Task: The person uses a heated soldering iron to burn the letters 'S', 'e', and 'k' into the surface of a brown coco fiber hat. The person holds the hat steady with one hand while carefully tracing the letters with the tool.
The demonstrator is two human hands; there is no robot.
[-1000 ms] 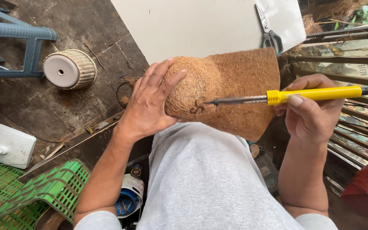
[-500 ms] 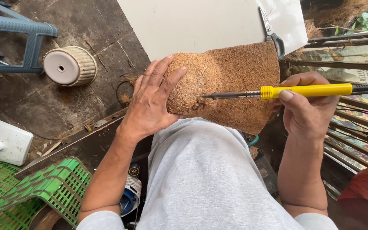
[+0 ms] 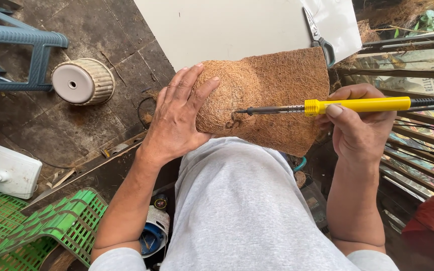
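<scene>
knee: coir mat draped over it | left hand flat, fingers spread, pressing mat's rounded left end | right hand clenched around yellow soldering iron, long axis level, tip leftward touching mat beside left hand

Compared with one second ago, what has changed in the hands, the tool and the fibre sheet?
Little: the iron tip slid slightly left along the dark mark on the sheet. The right hand still grips its yellow handle; the left hand still presses the sheet on the knee.
</scene>
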